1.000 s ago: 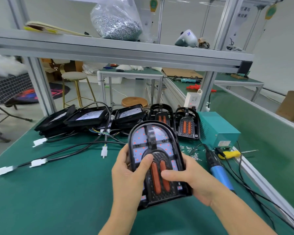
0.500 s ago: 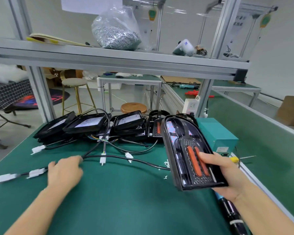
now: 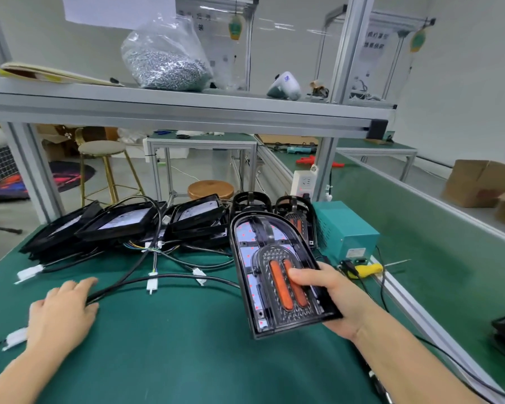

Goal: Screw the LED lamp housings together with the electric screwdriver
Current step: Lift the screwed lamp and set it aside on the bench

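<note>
An arched black LED lamp housing with two orange strips is lifted above the green bench, tilted. My right hand grips its lower right side, thumb across the orange strips. My left hand lies on the bench mat at the left, fingers over a black cable; whether they grip it I cannot see. Two more arched housings stand at the back. The electric screwdriver is mostly hidden under my right arm; only a dark bit shows.
Several square black lamp housings with cables and white connectors lie at the back left. A teal power box and a yellow-handled tool sit at the right. A bag of screws rests on the shelf above.
My left hand let go of the housing and went left to the cable. My right hand swung the housing right, then brought it flatter and a little lower.
</note>
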The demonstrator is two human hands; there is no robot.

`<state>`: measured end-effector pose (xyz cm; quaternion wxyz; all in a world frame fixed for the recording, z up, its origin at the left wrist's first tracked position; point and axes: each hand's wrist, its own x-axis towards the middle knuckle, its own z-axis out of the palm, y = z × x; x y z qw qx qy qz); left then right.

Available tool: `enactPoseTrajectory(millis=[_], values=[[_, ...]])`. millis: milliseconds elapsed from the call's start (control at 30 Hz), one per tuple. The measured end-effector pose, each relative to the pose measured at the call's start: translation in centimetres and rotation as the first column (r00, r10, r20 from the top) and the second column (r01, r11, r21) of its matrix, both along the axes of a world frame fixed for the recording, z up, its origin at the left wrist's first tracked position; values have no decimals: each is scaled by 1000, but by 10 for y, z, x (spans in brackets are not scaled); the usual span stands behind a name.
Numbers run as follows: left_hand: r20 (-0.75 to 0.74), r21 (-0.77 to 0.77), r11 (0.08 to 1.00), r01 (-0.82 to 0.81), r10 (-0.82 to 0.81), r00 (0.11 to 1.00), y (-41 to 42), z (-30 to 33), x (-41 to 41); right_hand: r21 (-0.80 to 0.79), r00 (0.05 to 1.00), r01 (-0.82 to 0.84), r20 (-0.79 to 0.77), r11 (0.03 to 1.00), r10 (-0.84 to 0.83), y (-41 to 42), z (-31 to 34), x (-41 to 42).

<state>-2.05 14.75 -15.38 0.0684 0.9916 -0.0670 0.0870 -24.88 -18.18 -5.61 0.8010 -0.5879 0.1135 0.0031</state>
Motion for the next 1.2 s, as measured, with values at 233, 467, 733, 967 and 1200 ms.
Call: enactPoseTrajectory(millis=[233,467,733,967,1200], values=[[227,-434,889,144,-47,973,14,6,14,-92,999,31,12,995,-30,2,-1,1],[514,-793,349,500,-58,856,-28,65,-46,-105,991,130,29,986,-128,19,-11,10],[635,-661,304,686,-261,727,-110,71,-136,-84,949,314,44,946,-311,54,-12,30],[664,-414,391,822,-487,567,-119,64,-138,147,980,36,187,989,-64,42,-2,14],[580,-510,224,830,-624,524,-137,78,-145,110,945,207,235,972,-228,36,2,4]])
